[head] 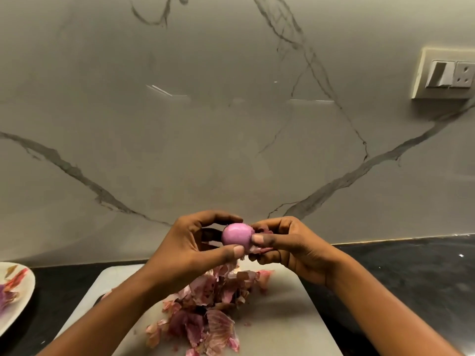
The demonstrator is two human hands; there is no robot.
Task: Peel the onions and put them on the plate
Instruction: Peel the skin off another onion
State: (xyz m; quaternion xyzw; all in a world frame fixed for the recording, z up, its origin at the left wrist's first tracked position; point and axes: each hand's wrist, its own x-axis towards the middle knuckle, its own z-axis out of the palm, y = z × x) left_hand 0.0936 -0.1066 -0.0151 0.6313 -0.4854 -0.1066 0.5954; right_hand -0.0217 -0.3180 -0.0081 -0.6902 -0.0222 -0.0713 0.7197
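A small pink-purple onion (235, 236) is held up in front of the marble wall, its smooth peeled side toward me. My left hand (195, 250) grips it between thumb and fingers. My right hand (285, 246) pinches a flap of loose skin (259, 249) at the onion's right end. Below the hands, a pile of dry onion skins (208, 309) lies on the white cutting board (288, 325). A white plate (27, 286) sits at the far left edge, with skin scraps and something purple on it, mostly cut off from view.
The board rests on a black countertop (411, 278). A marble backsplash (231, 124) rises behind. A switch and socket panel (444, 74) is mounted on the wall at the upper right.
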